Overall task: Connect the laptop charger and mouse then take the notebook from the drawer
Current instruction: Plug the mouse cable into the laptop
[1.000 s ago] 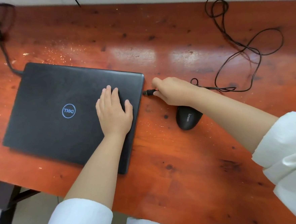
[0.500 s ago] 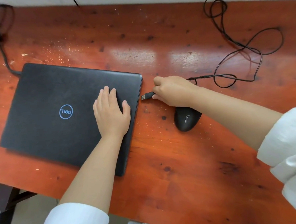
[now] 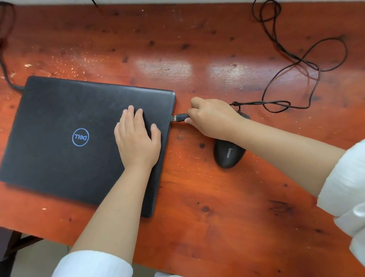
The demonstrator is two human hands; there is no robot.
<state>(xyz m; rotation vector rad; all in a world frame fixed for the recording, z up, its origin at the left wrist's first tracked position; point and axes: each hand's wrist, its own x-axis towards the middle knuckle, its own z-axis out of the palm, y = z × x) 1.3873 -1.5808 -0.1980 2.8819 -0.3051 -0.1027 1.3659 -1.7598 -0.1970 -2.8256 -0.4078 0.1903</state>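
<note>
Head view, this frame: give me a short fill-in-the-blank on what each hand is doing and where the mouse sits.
1. The left hand rests flat on the lid of the closed ____.
2. The right hand pinches the USB plug, whose metal tip points at the laptop's ____ edge.
3. The black mouse lies on the table, partly hidden under the right ____.

Missing words: laptop; right; forearm

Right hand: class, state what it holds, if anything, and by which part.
The right hand pinches the mouse's USB plug by its black housing, metal tip free.
</note>
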